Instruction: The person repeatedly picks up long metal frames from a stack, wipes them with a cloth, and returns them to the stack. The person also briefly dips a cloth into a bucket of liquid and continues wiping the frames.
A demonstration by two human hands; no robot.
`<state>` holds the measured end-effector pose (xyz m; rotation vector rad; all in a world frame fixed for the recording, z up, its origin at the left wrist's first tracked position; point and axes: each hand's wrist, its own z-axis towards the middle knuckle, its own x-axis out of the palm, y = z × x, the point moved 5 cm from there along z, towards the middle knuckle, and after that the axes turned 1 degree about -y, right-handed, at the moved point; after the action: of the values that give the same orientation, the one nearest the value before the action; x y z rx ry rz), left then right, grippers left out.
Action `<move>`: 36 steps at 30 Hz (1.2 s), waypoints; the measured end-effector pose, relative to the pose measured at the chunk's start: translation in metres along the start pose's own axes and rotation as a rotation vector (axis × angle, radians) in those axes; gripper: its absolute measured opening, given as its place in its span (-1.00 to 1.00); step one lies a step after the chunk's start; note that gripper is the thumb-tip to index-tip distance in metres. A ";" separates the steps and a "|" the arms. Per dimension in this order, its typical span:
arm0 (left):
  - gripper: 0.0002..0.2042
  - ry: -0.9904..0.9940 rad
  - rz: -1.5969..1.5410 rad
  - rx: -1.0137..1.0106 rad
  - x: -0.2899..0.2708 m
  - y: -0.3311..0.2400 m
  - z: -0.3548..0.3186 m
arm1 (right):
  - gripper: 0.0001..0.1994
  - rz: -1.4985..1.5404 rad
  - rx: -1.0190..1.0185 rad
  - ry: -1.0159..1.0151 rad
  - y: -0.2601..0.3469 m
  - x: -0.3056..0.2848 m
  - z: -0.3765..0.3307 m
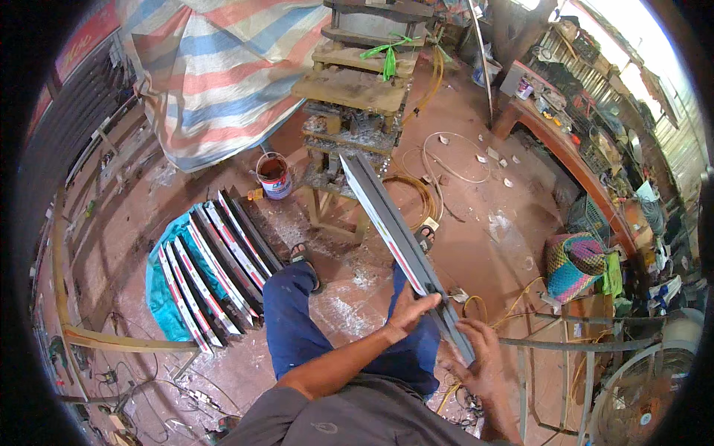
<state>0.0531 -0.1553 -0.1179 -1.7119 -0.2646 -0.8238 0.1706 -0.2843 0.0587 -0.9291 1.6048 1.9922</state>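
The person holds a long grey metal bar with a red and white strip along one edge; it slants from near the lower right up to the wooden stand. The left hand lies on the bar's near part with fingers curled over its edge. The right hand grips the bar's lower end, fingers wrapped around it. Below the bar are the person's blue trousers and sandalled feet on the reddish floor. To the left, a row of similar bars leans over a teal sheet. A paint bucket stands beside the stand's leg, yellowish cable coils behind the bar, and a striped tarp hangs beyond. A colourful woven basket sits to the right.
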 end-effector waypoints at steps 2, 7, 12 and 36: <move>-0.59 -0.047 0.028 -0.061 -0.011 -0.013 0.010 | 0.08 -0.352 0.250 0.152 -0.034 -0.011 -0.026; -0.61 0.024 -0.130 -0.140 -0.013 -0.038 0.014 | 0.23 0.368 0.645 0.502 -0.075 0.025 -0.091; -0.55 -0.018 -0.056 -0.204 -0.007 -0.064 0.030 | 0.12 0.955 0.719 0.299 -0.080 0.043 -0.104; -0.49 -0.140 0.001 -0.138 0.007 -0.119 0.074 | 0.10 1.359 0.810 0.085 -0.050 0.020 -0.072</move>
<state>0.0192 -0.0521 -0.0299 -1.9028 -0.3077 -0.7361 0.2080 -0.3427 0.0015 0.5965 3.1527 1.4633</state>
